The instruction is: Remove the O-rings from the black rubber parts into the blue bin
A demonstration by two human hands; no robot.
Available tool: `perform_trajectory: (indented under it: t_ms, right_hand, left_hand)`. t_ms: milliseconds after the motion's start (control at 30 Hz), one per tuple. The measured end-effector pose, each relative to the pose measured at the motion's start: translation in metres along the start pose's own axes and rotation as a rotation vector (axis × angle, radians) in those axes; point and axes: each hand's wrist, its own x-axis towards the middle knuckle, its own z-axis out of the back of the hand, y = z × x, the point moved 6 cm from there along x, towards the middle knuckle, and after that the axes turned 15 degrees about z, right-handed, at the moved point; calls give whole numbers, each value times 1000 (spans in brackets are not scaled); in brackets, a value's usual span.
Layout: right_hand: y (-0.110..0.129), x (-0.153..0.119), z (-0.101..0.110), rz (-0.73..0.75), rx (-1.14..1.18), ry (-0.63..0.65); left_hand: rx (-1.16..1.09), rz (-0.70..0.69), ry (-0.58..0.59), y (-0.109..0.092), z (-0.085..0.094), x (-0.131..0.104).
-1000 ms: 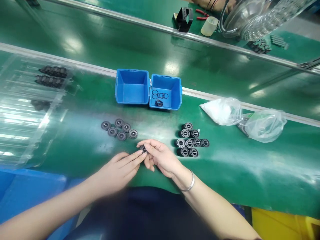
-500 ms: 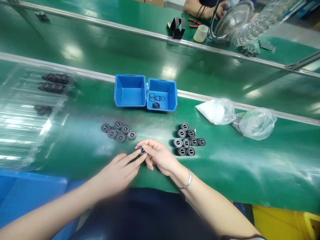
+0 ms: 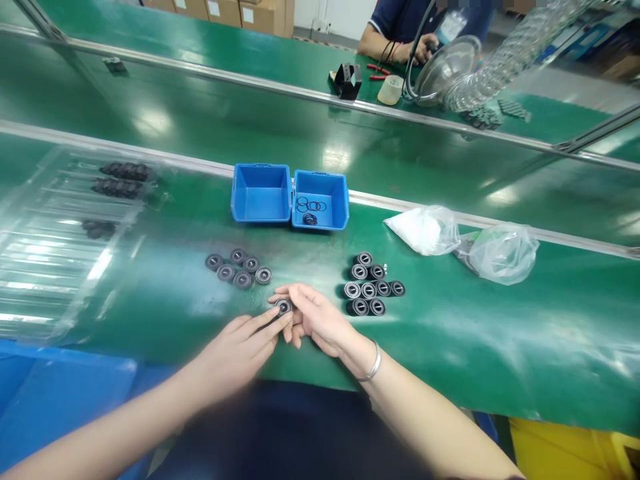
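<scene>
A small black round part (image 3: 283,306) with a ringed face is held between my two hands above the green table. The fingertips of my left hand (image 3: 245,347) press on its near and left edge. Fingers of my right hand (image 3: 320,317) curl around its far and right side, and the thumb lies clear of its face. Beyond my left hand lies a group of several similar black round parts (image 3: 243,279). Right of my right hand stand several black cylindrical parts (image 3: 369,290), their tops marked with a light slot.
Two blue bins (image 3: 261,193) stand beyond the hands; black rubber rings (image 3: 311,206) lie in the right one. Plastic bags (image 3: 425,230) are at right, a clear tray (image 3: 55,247) at left. Across the metal rail, a person's hand (image 3: 425,48) is near a clear hose (image 3: 520,57).
The view has tilted up slightly, so the table items sit lower. My right thumb has come off the part's face, which now shows more fully. Both hands still hold it.
</scene>
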Motion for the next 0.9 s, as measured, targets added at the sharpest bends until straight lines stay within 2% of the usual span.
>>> perform_trajectory:
  t_ms: [100, 267, 400, 467, 533, 600, 700, 800, 900]
  right_hand:
    - [3, -2, -1, 7, -10, 31]
    - [2, 1, 1, 61, -80, 10]
    - [2, 0, 1, 111, -133, -11]
    - [15, -9, 4, 263, -328, -38]
    - [34, -24, 5, 457, -657, -68]
    - [51, -43, 6, 586, -997, -95]
    - [66, -66, 14, 620, -1336, -198]
    - [72, -76, 25, 586, -1500, -317]
    - [74, -74, 29, 580, -1563, -337]
  left_hand:
    - [6, 25, -25, -3, -3, -2]
    - [59, 32, -1, -8, -10, -7]
    - [120, 56, -35, -3, -4, -6]
    - [148, 97, -54, 5, 1, -5]
    - [173, 138, -55, 14, 6, -5]
    - [184, 171, -45, 22, 9, -5]
    - [145, 226, -45, 25, 14, -5]
    - [-20, 298, -25, 22, 17, -4]
    - [-336, 465, 157, 23, 10, 1]
